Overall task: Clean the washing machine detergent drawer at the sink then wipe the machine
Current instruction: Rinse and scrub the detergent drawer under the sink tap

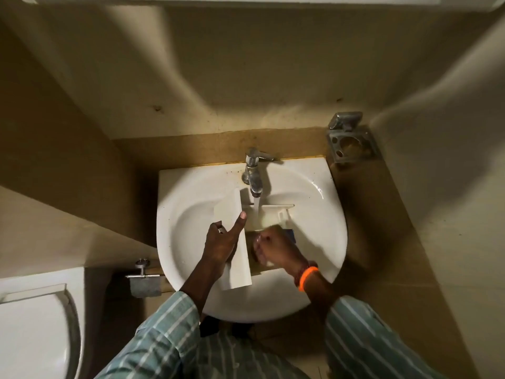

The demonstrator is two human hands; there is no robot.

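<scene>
From the head view, the drawer [238, 242] lies in the sink [191, 214], below the tap [252, 170] and its running water [257, 205]. The left hand [222, 239] grips the drawer's front panel, forefinger straight. The right hand [274, 248], blurred, is inside the drawer; its grip cannot be told.

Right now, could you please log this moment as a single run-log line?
stage: rinsing | detergent drawer: in sink, under running tap | left hand: holds drawer front | right hand: blurred, inside drawer
</scene>
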